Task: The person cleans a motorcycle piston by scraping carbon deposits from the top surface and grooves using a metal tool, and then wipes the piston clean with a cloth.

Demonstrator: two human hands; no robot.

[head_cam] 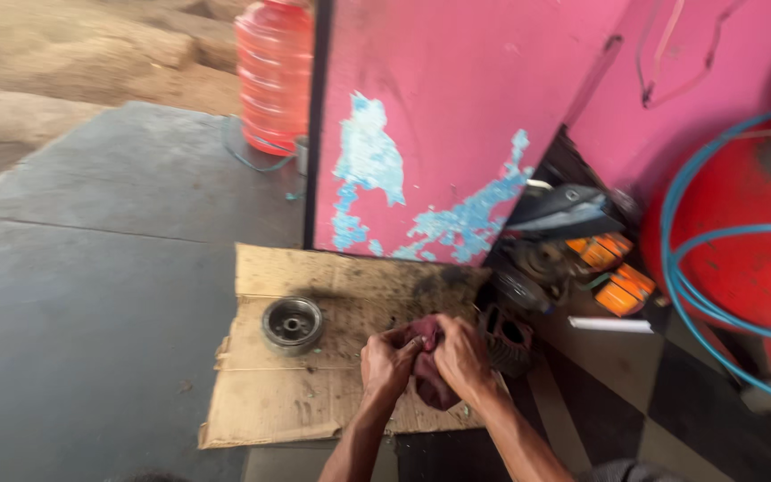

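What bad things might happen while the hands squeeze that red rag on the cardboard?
1. Both the left hand and right hand bunch the dark red rag, so whatever is inside may slip out unseen.
2. The cardboard looks grimy, so dirt might get onto the rag.
3. The finned metal part sits right beside the right hand, and a knuckle may scrape it.

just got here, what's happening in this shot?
A person crouches over a dirty sheet of cardboard on the floor. Both the left hand and the right hand grip a dark red rag between them. A round metal part lies on the cardboard to the left; a finned engine cylinder sits just right of the hands.
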